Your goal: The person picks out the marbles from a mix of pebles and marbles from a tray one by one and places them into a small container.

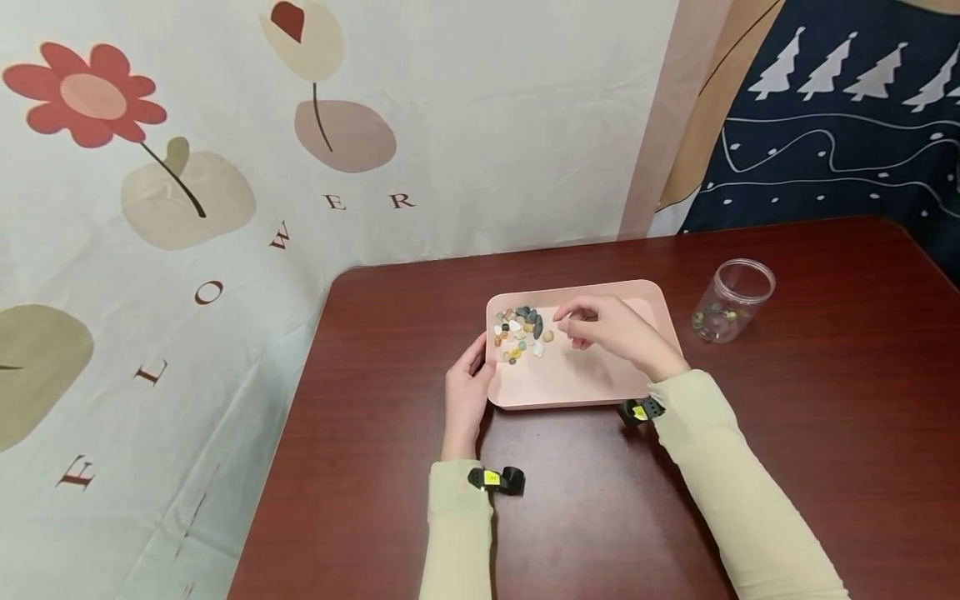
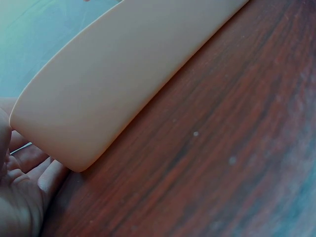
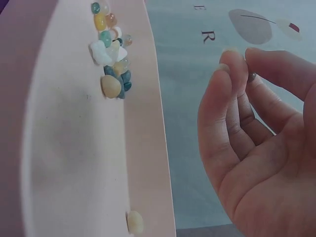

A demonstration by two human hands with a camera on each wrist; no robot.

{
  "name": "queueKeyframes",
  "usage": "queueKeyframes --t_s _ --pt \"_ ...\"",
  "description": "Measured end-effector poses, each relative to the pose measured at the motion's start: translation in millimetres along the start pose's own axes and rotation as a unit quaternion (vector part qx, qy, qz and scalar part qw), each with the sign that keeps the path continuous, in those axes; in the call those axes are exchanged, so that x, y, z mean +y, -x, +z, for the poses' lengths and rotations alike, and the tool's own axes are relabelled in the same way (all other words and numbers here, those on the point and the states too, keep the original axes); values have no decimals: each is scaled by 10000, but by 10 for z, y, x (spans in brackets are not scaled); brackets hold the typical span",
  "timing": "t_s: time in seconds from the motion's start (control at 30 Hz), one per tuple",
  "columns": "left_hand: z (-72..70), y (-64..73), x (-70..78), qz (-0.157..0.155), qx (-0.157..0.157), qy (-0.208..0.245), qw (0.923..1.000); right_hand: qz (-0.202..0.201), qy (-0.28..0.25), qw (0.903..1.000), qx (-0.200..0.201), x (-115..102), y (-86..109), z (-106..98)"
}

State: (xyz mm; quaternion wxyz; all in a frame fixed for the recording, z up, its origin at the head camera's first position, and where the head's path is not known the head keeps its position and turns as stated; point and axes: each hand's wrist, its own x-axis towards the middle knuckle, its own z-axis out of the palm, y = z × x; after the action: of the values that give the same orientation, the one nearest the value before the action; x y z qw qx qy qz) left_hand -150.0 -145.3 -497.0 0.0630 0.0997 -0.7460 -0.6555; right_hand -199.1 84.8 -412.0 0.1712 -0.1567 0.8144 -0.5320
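A pink rectangular tray point(image 1: 570, 385) lies on the table, with a cluster of colored pebbles and beads point(image 1: 516, 330) at its left end. My left hand point(image 1: 467, 396) grips the tray's left edge, its thumb by the rim and fingers against the outer wall in the left wrist view. Over the middle of the tray, my right hand point(image 1: 606, 327) pinches a small dark bead point(image 3: 252, 77) between thumb and fingertips; the fingers mostly cover it. A tan pebble point(image 1: 548, 336) sits at the cluster's right side. Apart from the cluster, a pale pebble point(image 3: 135, 223) rests by the tray wall.
A clear open jar point(image 1: 732, 302) stands right of the tray, with several greenish glass marbles point(image 1: 722, 317) at its bottom. The dark red-brown table point(image 1: 585, 500) extends around both. Behind it hangs a printed cloth point(image 1: 480, 183).
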Motion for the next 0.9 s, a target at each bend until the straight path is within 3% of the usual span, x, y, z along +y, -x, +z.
queueKeyframes --t_s 0.23,0.4,0.47,0.63,0.9 --pt "-18 -1 29 -24 -74 89 9999 -83 -135 9998 135 12 52 -2" --pt "-12 74 228 4 -72 -15 10000 -139 -271 9988 382 1 103 -15" --pt "-13 68 210 41 -63 -9 10000 -210 -321 9982 464 -4 124 -23" --pt "-10 2 1 27 -7 7 10000 -340 -374 9969 604 -15 203 -37" --pt "3 2 -30 114 50 -28 9999 -542 -676 9941 657 -154 334 -47"
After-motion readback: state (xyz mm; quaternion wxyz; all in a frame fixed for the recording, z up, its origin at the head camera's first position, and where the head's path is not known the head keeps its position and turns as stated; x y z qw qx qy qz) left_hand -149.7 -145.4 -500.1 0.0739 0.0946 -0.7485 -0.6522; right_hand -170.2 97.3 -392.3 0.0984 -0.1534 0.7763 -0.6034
